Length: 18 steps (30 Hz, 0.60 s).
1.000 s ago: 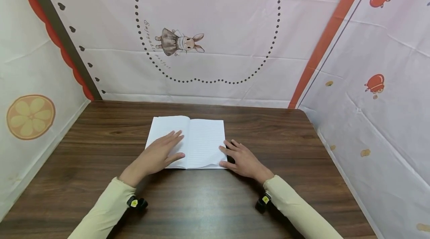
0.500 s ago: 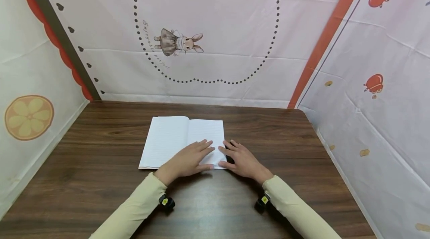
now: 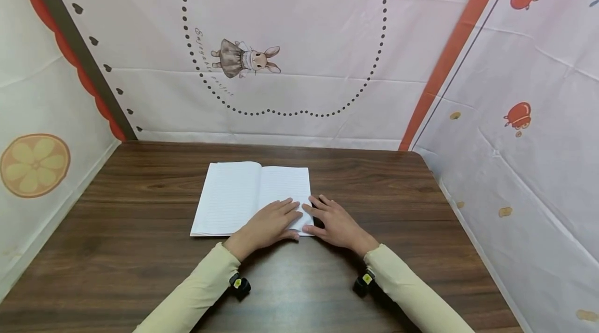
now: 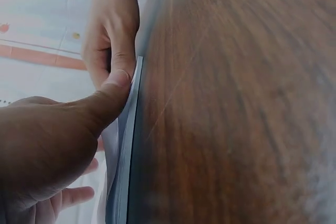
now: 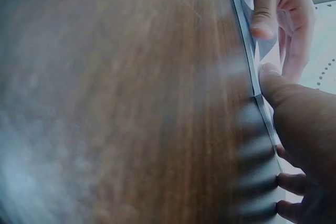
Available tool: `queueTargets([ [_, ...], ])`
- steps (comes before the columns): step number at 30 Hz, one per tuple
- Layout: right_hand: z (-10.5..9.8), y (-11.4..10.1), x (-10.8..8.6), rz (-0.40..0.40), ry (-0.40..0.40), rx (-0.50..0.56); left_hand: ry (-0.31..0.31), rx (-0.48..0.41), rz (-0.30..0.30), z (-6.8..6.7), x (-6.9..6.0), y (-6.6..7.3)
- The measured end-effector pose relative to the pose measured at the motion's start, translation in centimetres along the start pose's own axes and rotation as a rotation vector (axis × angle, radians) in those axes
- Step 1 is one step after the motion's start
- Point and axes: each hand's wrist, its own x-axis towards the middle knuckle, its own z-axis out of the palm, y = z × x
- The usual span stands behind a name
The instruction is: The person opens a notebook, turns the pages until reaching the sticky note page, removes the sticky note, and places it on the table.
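**Open white ruled-paper notebook [image 3: 248, 192] touched by bare-handed left grip [image 3: 268, 223] and bare-handed right grip [image 3: 338, 223]**

Shows creased white printed-cloth walls [image 3: 309, 31] behind and at both sides. Below, shows a dark-brown wood-grain bench [image 3: 374, 187] with a pale glare near the front. As for the notebook: lies open on the bench, slightly left of centre, with both pages facing up; at the near edge, bows up a little. Over the front, shows pale-yellow fabric sleeves [image 3: 196, 291]. With the left grip: rests on the right page [image 3: 285, 182], with fingers extended and slightly apart. With the right grip: touches the right edge, with fingers straight and spread, just beside the left grip. At the wrists, carries small black cameras [image 3: 241, 287].
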Motion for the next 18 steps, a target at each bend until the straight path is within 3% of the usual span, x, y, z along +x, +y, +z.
queueTargets([
  [6, 0.04, -0.02, 0.15, -0.009, 0.010, -0.004, 0.048, -0.029, 0.020, -0.20, -0.01, -0.36],
  [10, 0.16, 0.06, 0.14, -0.003, -0.002, -0.016, 0.089, 0.014, 0.031, -0.06, 0.00, -0.68],
  [18, 0.39, 0.28, -0.01, 0.002, 0.000, -0.029, 0.240, 0.117, 0.014, 0.10, 0.29, -0.96],
])
